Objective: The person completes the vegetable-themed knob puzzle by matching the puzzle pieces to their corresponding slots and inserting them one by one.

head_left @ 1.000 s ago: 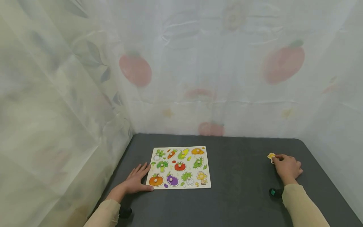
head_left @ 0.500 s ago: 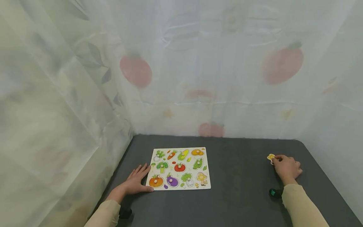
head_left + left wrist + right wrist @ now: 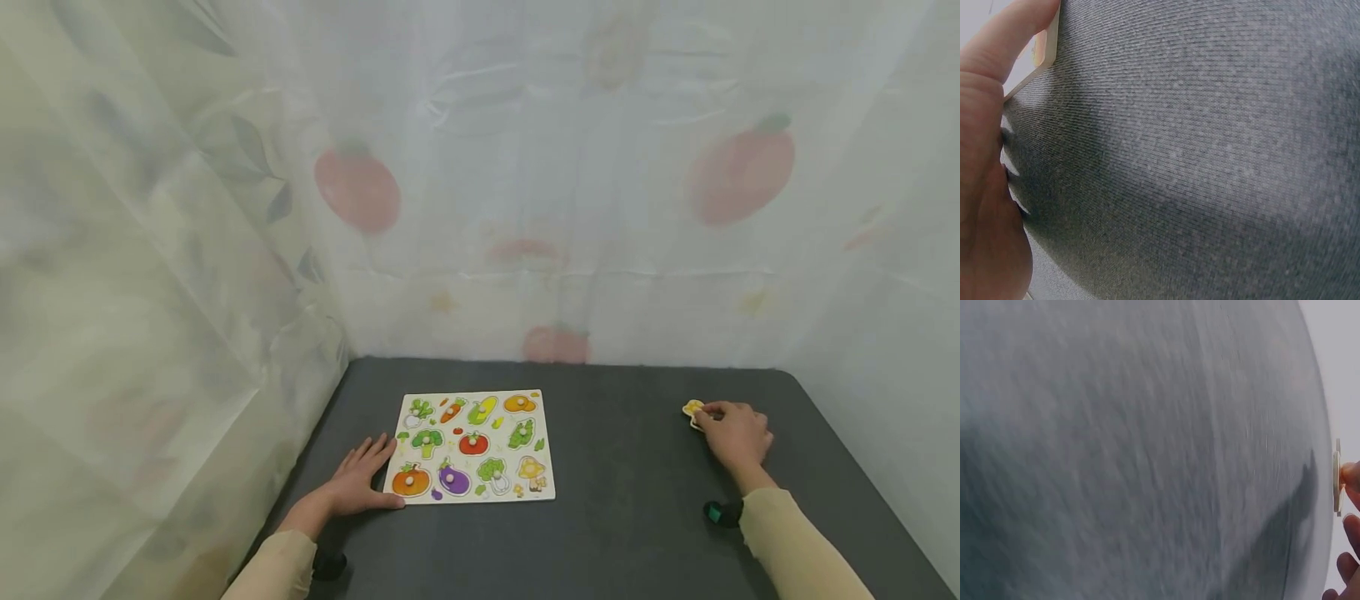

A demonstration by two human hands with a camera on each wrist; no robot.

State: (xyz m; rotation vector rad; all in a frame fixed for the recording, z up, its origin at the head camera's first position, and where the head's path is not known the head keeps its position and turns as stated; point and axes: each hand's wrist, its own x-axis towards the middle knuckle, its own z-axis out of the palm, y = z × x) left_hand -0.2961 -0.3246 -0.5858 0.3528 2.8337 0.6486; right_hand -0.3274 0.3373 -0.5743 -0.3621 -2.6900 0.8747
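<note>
A white vegetable peg puzzle board (image 3: 501, 450) lies on the dark table, with knobbed pieces such as a pumpkin (image 3: 410, 481), an eggplant (image 3: 454, 479) and a tomato (image 3: 473, 443) in it. The mushroom spot (image 3: 532, 470) at its lower right shows no knob. My left hand (image 3: 357, 482) rests at the board's left side, fingers spread and thumb on the lower left corner; the left wrist view shows the thumb over the board's edge (image 3: 1051, 47). Far to the right, my right hand (image 3: 738, 437) pinches a yellow mushroom puzzle piece (image 3: 691, 408). In the right wrist view this piece appears edge-on, off the table.
The dark grey tabletop (image 3: 615, 467) stretches between the board and my right hand. Pale curtains (image 3: 480, 167) with printed fruit hang behind the table and along its sides. Black wrist cameras (image 3: 722, 513) sit under both wrists.
My right hand, with the mushroom puzzle piece pinched in it, has shifted a little to the left. The left hand and the board keep their places.
</note>
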